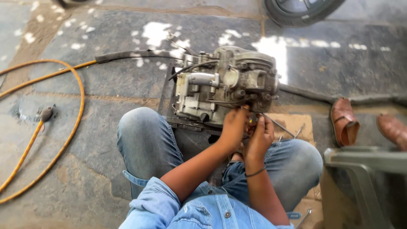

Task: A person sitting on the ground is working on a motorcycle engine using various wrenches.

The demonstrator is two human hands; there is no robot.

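**Both hands at the near edge of a motorcycle engine**

A grimy grey engine (227, 82) sits on a dark metal stand (186, 123) on the stone floor (106, 85), just beyond the person's knees, which are in blue jeans. The left hand (233, 127) is pressed against the engine's lower near edge, fingers curled in against the casing. The right hand (259, 136) is just beside it, touching it, fingers bent around something small and yellowish; what it is cannot be made out. A thin metal rod (277, 124) slants away to the right of the hands, over a piece of cardboard (296, 125). An orange hose (63, 118) loops across the floor on the left. Far right lie brown sandals (344, 121), with a grey plastic chair (364, 169) nearer. A black tyre (296, 10) shows at the far edge.
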